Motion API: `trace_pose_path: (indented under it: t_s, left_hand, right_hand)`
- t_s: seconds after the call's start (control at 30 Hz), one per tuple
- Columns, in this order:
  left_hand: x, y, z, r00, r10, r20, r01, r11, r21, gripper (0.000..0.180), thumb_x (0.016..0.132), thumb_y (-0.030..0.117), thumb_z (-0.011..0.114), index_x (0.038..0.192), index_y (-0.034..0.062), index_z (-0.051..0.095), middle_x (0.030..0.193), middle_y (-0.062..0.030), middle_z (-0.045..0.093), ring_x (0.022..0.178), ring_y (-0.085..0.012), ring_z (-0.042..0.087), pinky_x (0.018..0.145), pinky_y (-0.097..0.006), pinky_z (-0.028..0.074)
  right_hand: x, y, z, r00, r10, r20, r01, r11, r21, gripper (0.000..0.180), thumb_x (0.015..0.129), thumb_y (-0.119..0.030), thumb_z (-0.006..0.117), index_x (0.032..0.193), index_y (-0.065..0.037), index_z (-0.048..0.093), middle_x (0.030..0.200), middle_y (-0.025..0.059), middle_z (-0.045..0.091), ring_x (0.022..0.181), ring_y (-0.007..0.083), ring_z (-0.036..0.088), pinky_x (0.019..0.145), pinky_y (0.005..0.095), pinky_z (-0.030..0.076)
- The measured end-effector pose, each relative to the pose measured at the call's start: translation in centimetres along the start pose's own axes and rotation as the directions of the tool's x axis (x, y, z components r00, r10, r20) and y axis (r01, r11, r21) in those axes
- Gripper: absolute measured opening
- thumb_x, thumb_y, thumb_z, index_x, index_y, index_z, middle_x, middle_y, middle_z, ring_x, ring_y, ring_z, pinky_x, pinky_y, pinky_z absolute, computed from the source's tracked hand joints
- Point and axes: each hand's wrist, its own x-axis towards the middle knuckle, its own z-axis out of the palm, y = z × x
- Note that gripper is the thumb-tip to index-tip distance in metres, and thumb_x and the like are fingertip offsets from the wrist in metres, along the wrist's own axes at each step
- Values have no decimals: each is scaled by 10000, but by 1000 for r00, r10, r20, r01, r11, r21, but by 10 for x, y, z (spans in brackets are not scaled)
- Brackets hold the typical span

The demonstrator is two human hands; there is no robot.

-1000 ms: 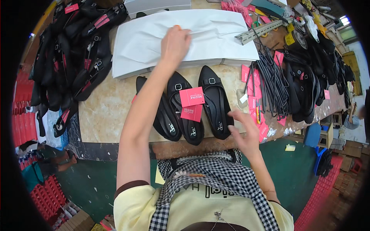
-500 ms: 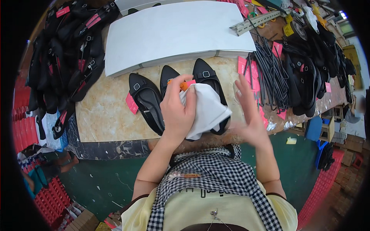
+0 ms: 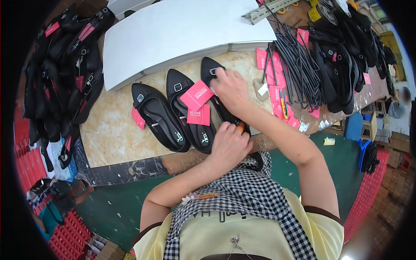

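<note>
Three black pointed flat shoes with square buckles lie side by side: a left shoe (image 3: 160, 119), a middle shoe (image 3: 177, 86) and a right shoe (image 3: 207, 69). My left hand (image 3: 229, 146) is closed round the heel of the right shoe, with an orange band at one finger. Over that same shoe's front opening, my right hand (image 3: 232, 92) has its fingers curled down. A small white bit shows beside them; what they hold is mostly hidden. Two pink tags, an upper tag (image 3: 196, 95) and a lower tag (image 3: 199, 116), lie across the middle shoe.
A stack of white paper (image 3: 182, 34) covers the table's back. Black shoes (image 3: 65, 73) are heaped at left; more black shoes (image 3: 336, 73) lie at right. Between them are black rods (image 3: 299, 65), pink tags (image 3: 271, 65), a yellow cutter (image 3: 284, 104) and a small block (image 3: 261, 89).
The crumpled white paper in my left hand has gone from sight, except a small white bit. My left hand moved down to the heel, my right hand inward over the shoe. The view shifted.
</note>
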Motion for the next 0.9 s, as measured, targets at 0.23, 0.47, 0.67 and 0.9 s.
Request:
trace_pose_path:
  t_s: [0.23, 0.47, 0.67, 0.9]
  left_hand:
    - [-1, -1, 7, 996, 63, -59, -65, 997, -29, 275, 783, 301, 696, 726, 32, 680, 872, -142, 652, 814, -248, 591, 834, -366, 419]
    - [48, -32, -52, 975, 216, -43, -202, 955, 218, 434, 792, 500, 650, 771, 72, 721, 835, -139, 633, 925, -320, 578, 900, -454, 397]
    - [127, -257, -128, 786, -87, -612, 462, 741, 487, 607, 871, 528, 562, 1393, 225, 496, 1483, -220, 370, 1392, -400, 316, 1060, -741, 138]
    - [101, -118, -119, 837, -27, -547, 69, 996, 56, 169, 814, 197, 680, 776, 38, 638, 780, -144, 548, 720, -341, 568, 661, -439, 466]
  right_hand:
    - [-7, 47, -3, 958, 234, 165, -286, 749, 598, 589, 720, -215, 788, 1253, -47, 603, 1049, 167, 544, 940, 338, 585, 784, 389, 489]
    - [-17, 80, -5, 931, 355, 85, -339, 755, 562, 485, 762, -308, 776, 1090, 22, 637, 806, 175, 603, 735, 316, 602, 657, 409, 469]
    - [-57, 63, -53, 895, 435, 101, -407, 698, 589, 576, 816, -170, 736, 1326, 5, 533, 1043, 155, 585, 871, 259, 605, 784, 357, 499]
    - [-64, 28, -91, 780, 606, 154, -205, 14, 979, 810, 875, -205, 696, 1542, -133, 242, 1481, 140, 373, 1238, 280, 502, 961, 390, 468]
